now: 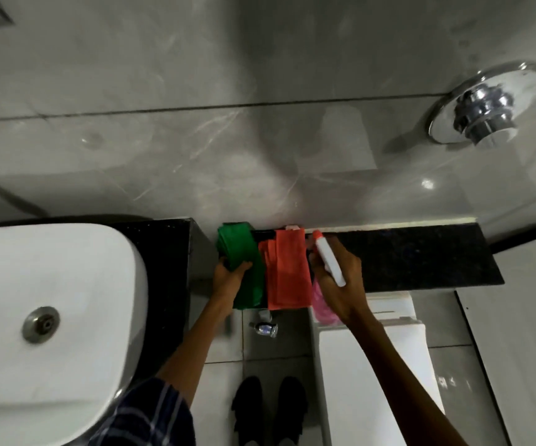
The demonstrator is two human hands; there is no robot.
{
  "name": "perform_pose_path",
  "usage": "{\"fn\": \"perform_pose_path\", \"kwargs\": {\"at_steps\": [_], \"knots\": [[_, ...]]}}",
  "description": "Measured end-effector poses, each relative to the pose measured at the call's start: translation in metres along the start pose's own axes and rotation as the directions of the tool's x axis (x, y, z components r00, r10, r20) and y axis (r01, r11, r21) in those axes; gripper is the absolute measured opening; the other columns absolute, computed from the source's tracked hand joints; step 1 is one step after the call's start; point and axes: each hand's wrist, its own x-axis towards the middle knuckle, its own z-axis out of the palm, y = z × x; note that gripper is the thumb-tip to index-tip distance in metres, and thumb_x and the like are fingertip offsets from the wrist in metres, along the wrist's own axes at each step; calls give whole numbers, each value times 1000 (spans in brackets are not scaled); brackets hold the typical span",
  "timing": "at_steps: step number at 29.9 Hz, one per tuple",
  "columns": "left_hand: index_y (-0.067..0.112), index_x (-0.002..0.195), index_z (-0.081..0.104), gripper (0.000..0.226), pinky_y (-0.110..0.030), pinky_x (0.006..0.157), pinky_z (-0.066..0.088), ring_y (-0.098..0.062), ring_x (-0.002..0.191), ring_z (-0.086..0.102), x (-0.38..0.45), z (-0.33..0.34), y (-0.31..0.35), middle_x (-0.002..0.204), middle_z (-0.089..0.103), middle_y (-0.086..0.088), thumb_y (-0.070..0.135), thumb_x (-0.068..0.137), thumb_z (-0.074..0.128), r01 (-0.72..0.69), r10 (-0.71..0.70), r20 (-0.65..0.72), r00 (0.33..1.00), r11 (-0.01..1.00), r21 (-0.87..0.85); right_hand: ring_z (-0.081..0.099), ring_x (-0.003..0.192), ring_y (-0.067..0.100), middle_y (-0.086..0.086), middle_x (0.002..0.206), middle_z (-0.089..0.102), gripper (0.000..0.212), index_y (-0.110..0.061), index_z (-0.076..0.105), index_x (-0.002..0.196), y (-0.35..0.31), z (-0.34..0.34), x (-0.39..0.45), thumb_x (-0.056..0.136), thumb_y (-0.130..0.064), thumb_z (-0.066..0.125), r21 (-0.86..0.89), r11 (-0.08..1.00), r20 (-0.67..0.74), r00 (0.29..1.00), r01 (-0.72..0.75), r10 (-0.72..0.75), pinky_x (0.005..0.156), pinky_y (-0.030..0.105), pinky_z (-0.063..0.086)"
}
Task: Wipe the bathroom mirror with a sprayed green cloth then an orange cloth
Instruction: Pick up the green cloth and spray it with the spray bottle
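A folded green cloth (pixel 239 252) hangs over the left end of a black granite ledge (pixel 421 262), and my left hand (pixel 228 278) grips its lower left edge. Right beside it drapes an orange cloth (pixel 287 268), untouched. My right hand (pixel 337 275) is closed around a white spray bottle (pixel 329 257) with an orange cap, held just right of the orange cloth, cap pointing toward the wall. No mirror is in view.
A white basin (pixel 51 300) on a black counter fills the left. A white toilet cistern (pixel 373 365) stands below the ledge, with a pink item (pixel 321 307) by my right wrist. A chrome flush valve (pixel 485 107) juts from the grey tiled wall. My shoes are on the floor.
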Motion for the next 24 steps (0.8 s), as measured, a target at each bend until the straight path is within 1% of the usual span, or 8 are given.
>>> {"fn": "perform_pose_path", "kwargs": {"at_steps": [2,4,6,9,13,17,21,24], "knots": [[2,131,60,48,-45,89,59,-35,104,71,-25,-9,18,111,74,-15,0,86,75,-6,12,71,997,996,-89,72,80,29,18,91,74,34,-9,69,110,-23,5,-14,90,17,60,53,998,77,997,-23,19,71,30,60],[5,125,61,49,-40,82,60,-36,109,71,-54,-21,41,105,74,-8,-10,81,75,-55,77,152,985,988,-143,75,92,34,23,101,76,23,2,71,109,-45,14,-22,93,15,61,103,988,154,983,-112,96,83,40,64],[12,116,62,52,-33,75,63,-31,102,74,-77,-31,62,103,77,-6,-22,77,68,-132,178,245,953,972,-192,76,97,35,25,104,76,13,2,72,105,-64,23,-28,95,7,66,127,977,223,965,-169,138,89,47,63],[15,127,56,74,-30,76,65,-19,96,78,-108,-48,95,105,80,-3,-35,73,54,-198,272,334,903,951,-239,74,87,44,29,93,74,3,-14,74,98,-97,38,-41,98,-12,71,172,969,246,960,-176,131,78,57,60],[13,150,42,93,-36,88,62,-28,115,68,-127,-62,127,129,67,-13,-37,72,50,-275,342,376,861,936,-219,65,60,39,23,69,65,32,-8,70,84,-122,52,-42,94,-38,75,90,988,162,981,-122,107,54,48,53],[10,151,41,96,-38,91,58,-32,122,62,-135,-67,145,133,63,-15,-38,68,50,-322,380,380,843,923,-209,71,63,27,14,73,71,28,-16,70,87,-134,48,-33,92,-43,74,56,998,103,994,-35,30,63,43,58],[10,151,42,96,-36,83,64,-25,111,70,-131,-66,146,124,70,-7,-38,67,52,-313,377,364,852,923,-223,71,61,27,14,74,72,11,-32,73,90,-131,43,-28,89,-42,79,48,994,146,986,-94,86,62,46,60],[11,150,42,97,-33,81,65,-21,106,73,-127,-63,142,120,72,-5,-36,67,54,-297,354,359,864,932,-207,69,59,31,16,68,70,37,-13,71,81,-125,44,-30,86,-49,76,46,998,185,982,-41,32,63,49,58]]}}
